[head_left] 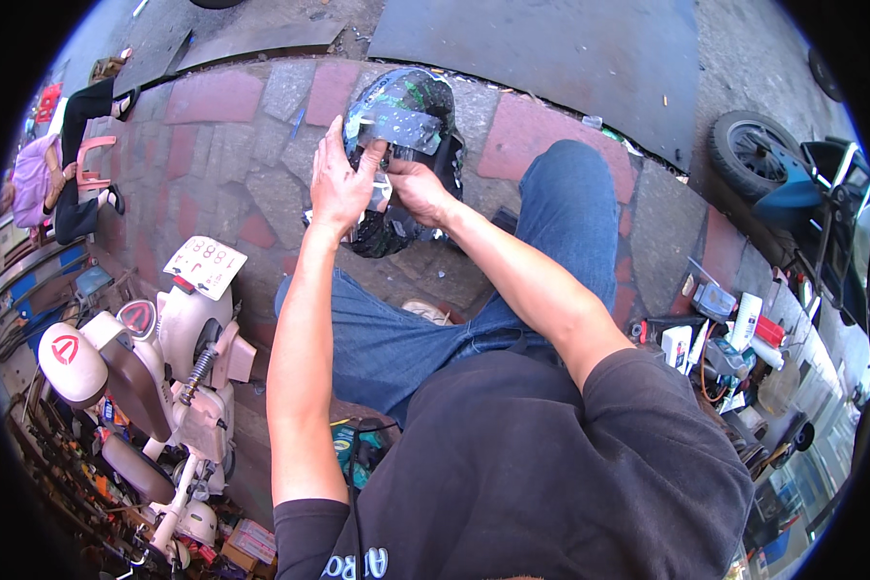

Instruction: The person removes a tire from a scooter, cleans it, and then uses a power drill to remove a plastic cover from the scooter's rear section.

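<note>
A dark helmet (406,97) with green speckles and a visor-like front band sits upper centre in front of my bent knees. My left hand (343,184) is closed on its left side, thumb over the front opening. My right hand (420,193) reaches into the opening from the right with curled fingers; their tips and what they hold are partly hidden behind my left thumb. A small pale, shiny piece (380,193) shows between my hands.
A white scooter (188,319) stands at left, a seated person (43,169) beyond it. A motorcycle wheel (749,145) is upper right, tools and bottles (744,319) by my right side. Dark metal sheets (532,48) lie beyond the stone paving (203,97).
</note>
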Demonstrator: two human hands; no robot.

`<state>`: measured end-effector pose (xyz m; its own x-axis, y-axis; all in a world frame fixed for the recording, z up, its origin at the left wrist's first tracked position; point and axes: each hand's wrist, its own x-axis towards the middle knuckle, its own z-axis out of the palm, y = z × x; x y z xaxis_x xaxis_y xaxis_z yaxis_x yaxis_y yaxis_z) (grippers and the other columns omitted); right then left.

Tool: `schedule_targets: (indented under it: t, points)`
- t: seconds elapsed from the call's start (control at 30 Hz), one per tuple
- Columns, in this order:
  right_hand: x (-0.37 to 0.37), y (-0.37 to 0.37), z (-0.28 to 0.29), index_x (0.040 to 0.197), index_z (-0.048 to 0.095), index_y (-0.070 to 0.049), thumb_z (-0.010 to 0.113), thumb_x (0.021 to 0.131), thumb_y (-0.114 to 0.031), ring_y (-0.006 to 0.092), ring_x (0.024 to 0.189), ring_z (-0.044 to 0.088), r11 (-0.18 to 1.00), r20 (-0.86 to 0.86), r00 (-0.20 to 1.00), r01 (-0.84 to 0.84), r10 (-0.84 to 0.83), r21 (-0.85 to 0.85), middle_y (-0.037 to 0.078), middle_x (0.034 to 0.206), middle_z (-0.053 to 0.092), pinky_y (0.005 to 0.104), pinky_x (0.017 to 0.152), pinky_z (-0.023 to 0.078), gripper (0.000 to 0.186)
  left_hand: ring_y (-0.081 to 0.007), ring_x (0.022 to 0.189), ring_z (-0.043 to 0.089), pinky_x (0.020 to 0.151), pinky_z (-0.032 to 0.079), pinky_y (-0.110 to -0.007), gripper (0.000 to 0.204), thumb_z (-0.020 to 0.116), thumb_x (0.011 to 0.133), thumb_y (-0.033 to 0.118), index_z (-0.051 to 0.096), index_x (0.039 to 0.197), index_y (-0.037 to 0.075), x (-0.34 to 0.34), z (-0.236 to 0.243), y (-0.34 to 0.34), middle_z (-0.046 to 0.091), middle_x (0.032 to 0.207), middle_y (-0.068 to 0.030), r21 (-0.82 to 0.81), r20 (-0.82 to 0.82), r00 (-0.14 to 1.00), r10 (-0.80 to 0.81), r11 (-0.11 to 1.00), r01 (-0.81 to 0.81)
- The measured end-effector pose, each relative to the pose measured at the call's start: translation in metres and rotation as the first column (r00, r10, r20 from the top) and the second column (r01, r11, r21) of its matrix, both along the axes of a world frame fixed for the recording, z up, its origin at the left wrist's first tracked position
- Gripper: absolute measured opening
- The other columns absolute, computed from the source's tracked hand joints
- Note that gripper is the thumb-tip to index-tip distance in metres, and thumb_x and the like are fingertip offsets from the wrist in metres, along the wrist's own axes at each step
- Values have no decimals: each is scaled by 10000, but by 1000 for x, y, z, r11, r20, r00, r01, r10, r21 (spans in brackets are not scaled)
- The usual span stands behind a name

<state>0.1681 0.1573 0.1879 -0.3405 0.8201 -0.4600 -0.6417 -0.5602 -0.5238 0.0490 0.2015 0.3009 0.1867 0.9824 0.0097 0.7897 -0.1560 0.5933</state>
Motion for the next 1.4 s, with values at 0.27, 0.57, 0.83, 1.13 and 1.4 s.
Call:
schedule_targets:
  t: [0.27, 0.57, 0.83, 1.13, 1.4]
  points:
    - [31, 10, 34, 1155, 670, -83, 679, 953, -136, 127, 783, 597, 998, -251, 968, 36, -21, 54, -21, 936, 660, 309, 728, 494, 209, -423, 1350, 448, 1147, 333, -511, 890, 804, 813, 446, 433, 1498, 15, -10, 31, -47, 470, 1445, -269, 191, -43, 999, -24, 981, 31]
    - [40, 16, 56, 1105, 731, 16, 749, 896, -227, 129, 898, 658, 959, 428, 876, 114, -221, 261, 63, 1013, 759, 329, 817, 533, 321, -430, 1441, 340, 1189, 285, -508, 1168, 934, 615, 326, 303, 1576, 120, 12, 17, -72, 324, 1573, -230, 204, -201, 979, 26, 979, 16]
    - [46, 9, 118, 1179, 642, 86, 688, 946, -180, 173, 901, 712, 903, 285, 954, -201, 93, 379, 165, 1055, 737, 296, 813, 573, 357, -442, 1206, 522, 1034, 409, -514, 561, 768, 773, 132, 542, 1268, -6, 32, -19, -71, 543, 1285, -232, 405, 137, 960, 245, 871, -280]
    - [50, -25, 67, 1303, 586, 71, 739, 948, -268, 163, 1055, 639, 975, 518, 853, -61, -61, 215, 109, 1185, 676, 317, 927, 528, 513, -315, 763, 656, 681, 495, -396, 148, 772, 854, 87, 667, 882, -14, 27, -5, -62, 649, 857, -141, 408, 282, 903, 323, 812, -418]
    - [49, -25, 69, 1264, 643, -66, 738, 924, -174, 172, 1094, 666, 996, -27, 998, 57, -55, 69, 50, 1198, 700, 378, 985, 518, 370, -100, 626, 576, 605, 466, -314, 189, 802, 875, 124, 699, 838, -29, 10, -17, -50, 690, 689, -69, 119, 546, 747, 380, 847, -518]
